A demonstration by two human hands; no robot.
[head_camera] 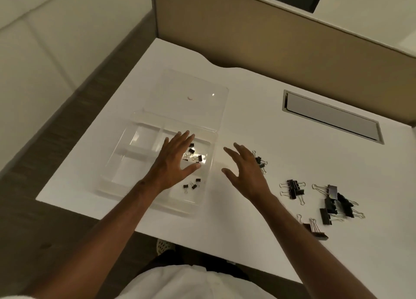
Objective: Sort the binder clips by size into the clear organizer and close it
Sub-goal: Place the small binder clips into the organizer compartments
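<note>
While both hands (177, 158) hover, one organizer (117, 163).

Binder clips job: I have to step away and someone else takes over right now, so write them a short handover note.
Left hand: open, fingers spread over the clear organizer, holding nothing.
Right hand: open above the desk, empty.
Done: small clips sit in two right-side compartments, a far group and a near group.
Left: a few clips beside the right hand, medium clips, the largest clips and two more at the desk's near edge.
The lid lies open behind the tray; close it last.
</note>
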